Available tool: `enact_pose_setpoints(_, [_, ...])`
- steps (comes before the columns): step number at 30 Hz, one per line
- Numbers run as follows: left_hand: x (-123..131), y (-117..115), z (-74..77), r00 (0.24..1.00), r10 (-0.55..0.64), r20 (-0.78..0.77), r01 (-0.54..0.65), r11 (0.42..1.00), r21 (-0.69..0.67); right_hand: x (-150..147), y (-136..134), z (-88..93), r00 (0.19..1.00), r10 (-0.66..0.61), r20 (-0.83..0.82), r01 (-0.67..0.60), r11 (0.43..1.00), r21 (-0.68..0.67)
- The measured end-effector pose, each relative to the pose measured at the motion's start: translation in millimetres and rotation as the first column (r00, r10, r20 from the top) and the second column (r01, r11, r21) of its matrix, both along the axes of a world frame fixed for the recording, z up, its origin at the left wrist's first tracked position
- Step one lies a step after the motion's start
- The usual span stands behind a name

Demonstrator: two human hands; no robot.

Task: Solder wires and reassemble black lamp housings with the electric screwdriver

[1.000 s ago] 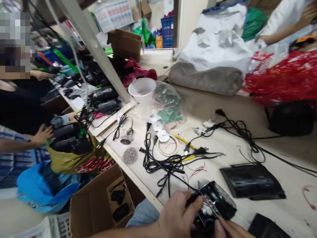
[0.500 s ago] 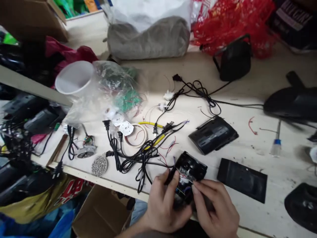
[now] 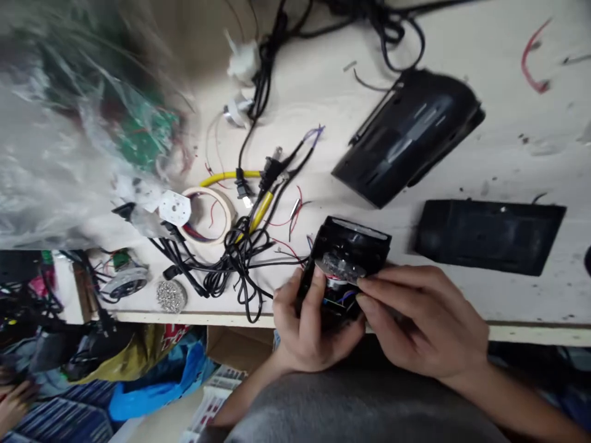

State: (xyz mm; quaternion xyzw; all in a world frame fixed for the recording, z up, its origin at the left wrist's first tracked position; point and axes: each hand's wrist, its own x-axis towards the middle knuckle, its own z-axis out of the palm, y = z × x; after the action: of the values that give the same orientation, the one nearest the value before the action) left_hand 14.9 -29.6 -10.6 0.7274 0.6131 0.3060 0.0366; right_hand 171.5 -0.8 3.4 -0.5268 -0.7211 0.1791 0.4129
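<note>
I am looking down through the head camera at a long pale worktop [image 3: 517,147], with a person's grey shirt [image 3: 360,412] filling the bottom of the view. Below the worktop's front edge, a blue plastic bag [image 3: 152,387] is lying among other clutter, and another person's hand [image 3: 13,403] is showing at the far lower left, well apart from the pair I am following.

A blurred clear plastic bag [image 3: 60,141] holding green circuit boards is sitting at the left of the worktop. Toward the right, a black plastic shell [image 3: 406,138] and a flat black panel [image 3: 489,237] are lying near each other. Tangled black power cables [image 3: 235,264] are sprawling across the middle, close to a roll of masking tape [image 3: 205,215], a white round plate [image 3: 175,208], a yellow-sheathed wire [image 3: 231,175] and a round pad of metal mesh [image 3: 170,296].

At the worktop's front edge, the left hand [image 3: 309,326] is closing its fingers [image 3: 305,295] around a black casing [image 3: 351,243], gripping it firmly. The right hand [image 3: 415,320] is coming in from the right, its fingers [image 3: 369,289] pinching a silvery round disc [image 3: 340,266] at the casing's opening (the coloured wires beneath it are too small to trace).
</note>
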Motion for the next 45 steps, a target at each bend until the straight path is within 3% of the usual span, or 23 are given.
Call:
enact_pose_setpoints(9, [-3.5, -4.2, -2.5, 1.0, -0.01, -0.027, 0.009, 0.999, -0.047, 3.1, 2.7, 6.0, 1.0, 0.02, -0.006, -0.021, 0.996, -0.092])
enact_pose_setpoints(15, [-2.3, -10.5, -10.5, 0.993, 0.101, -0.057, -0.102, 0.995, -0.023, 4.2, 4.3, 6.7, 0.999, 0.026, -0.026, -0.029, 0.993, -0.118])
enact_pose_setpoints(26, [2.7, -12.5, -12.1, 0.982, 0.166, -0.09, -0.165, 0.986, 0.012, 12.3, 5.3, 11.5, 0.994, 0.104, 0.025, -0.1, 0.987, -0.122])
enact_pose_setpoints(31, [0.3, -5.7, -10.9, 0.995, 0.072, -0.062, -0.069, 0.996, 0.054, 10.1, 6.0, 9.0, 0.997, 0.069, 0.034, -0.064, 0.99, -0.126])
enact_pose_setpoints(36, [-4.4, -0.3, -2.6, 0.997, -0.055, -0.046, 0.054, 0.998, -0.029, 6.3, 5.8, 4.1, 0.999, 0.037, -0.009, -0.038, 0.995, -0.091])
enact_pose_setpoints(41, [-2.1, 1.9, -0.1, 0.995, -0.076, -0.061, 0.075, 0.997, -0.013, 1.3, 2.2, -0.1, 0.991, -0.046, -0.123, 0.043, 0.999, -0.023])
enact_pose_setpoints(45, [-1.9, 3.9, -2.4, 0.995, -0.094, 0.012, 0.094, 0.995, 0.015, -1.7, -1.4, -3.6, 0.975, -0.125, -0.184, 0.13, 0.991, 0.015])
